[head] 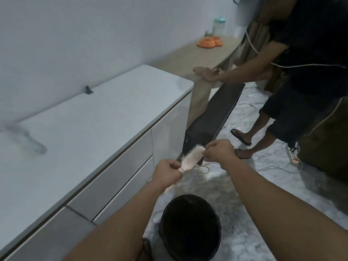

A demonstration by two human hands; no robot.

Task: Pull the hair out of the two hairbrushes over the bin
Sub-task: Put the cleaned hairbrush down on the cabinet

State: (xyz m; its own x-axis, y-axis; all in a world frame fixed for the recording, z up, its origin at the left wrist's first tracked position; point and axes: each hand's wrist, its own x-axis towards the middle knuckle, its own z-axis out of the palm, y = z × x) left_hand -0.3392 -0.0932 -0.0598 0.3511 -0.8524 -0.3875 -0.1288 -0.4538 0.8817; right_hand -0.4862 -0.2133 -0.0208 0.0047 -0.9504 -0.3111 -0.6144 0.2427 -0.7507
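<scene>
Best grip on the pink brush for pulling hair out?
By the handle, from the left. The brush lies slanted with its handle end low-left in the left hand, leaving the bristled head free for the right hand, probably fine for pulling over the bin.

no readable text, labels or numbers anywhere (frame blurred), nothing legible on any surface
</scene>
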